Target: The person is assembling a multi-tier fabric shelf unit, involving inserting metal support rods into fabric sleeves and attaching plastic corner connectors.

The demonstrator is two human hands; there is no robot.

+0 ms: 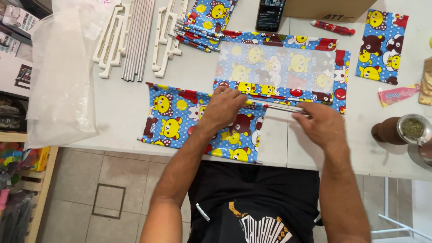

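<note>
My left hand [224, 107] rests palm down on a blue cartoon-bear fabric panel [175, 118] at the white table's near edge, fingers pinching its top hem. My right hand [320, 122] grips a thin metal rod [281, 107] that runs along that hem between the two hands. Just beyond lies a larger panel of the same fabric with a clear plastic window [275, 66].
White plastic frame pieces [109, 38] and a bundle of grey rods [137, 38] lie at far left, beside a clear plastic bag [60, 74]. A phone [270, 14], cardboard box [330, 8], red cutter [333, 28], another fabric piece [381, 47] and a cup with green herb [411, 129] sit on the table [373, 148].
</note>
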